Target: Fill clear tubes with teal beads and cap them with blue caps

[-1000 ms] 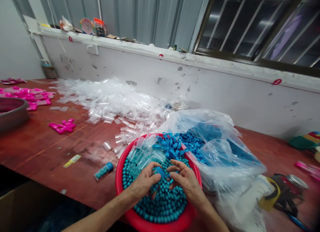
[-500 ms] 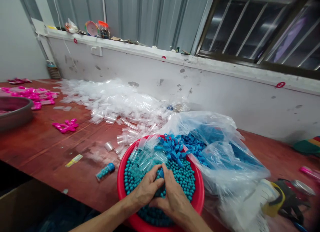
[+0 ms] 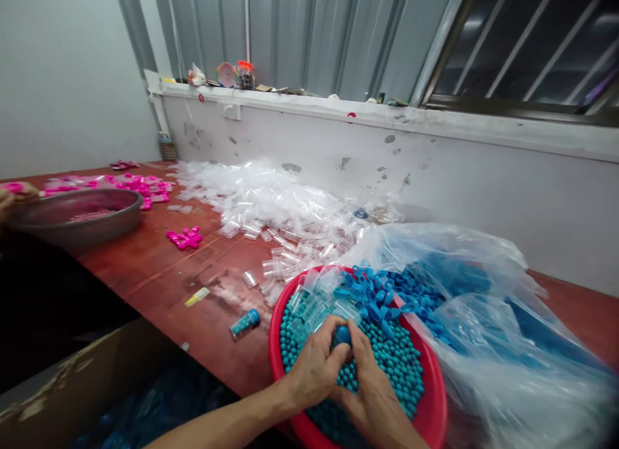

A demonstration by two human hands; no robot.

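Note:
Over a red basin [image 3: 276, 333] of teal beads [image 3: 401, 365], my two hands are closed together around a small container with a blue cap [image 3: 341, 336]; its body is mostly hidden by fingers. My left hand [image 3: 314, 365] grips it from the left, thumb and forefinger near the cap. My right hand [image 3: 372, 384] wraps it from the right, fingertips against the cap. Clear plastic tubes [image 3: 314, 310] and blue caps with loops [image 3: 374, 294] lie on the beads at the basin's far side. A filled tube with a blue cap [image 3: 244, 324] lies on the table left of the basin.
Behind the basin spreads a heap of clear tubes [image 3: 271, 197]. A plastic bag [image 3: 483, 307] of blue caps lies at right. At left are pink pieces [image 3: 184, 238], a grey basin [image 3: 87, 226] and another person's hand [image 3: 19, 194]. An open carton [image 3: 97, 378] stands below the table edge.
The view has swung left, so the scene sits further right and another person's hand shows at the left. My hands still hold the container, its blue cap now more exposed.

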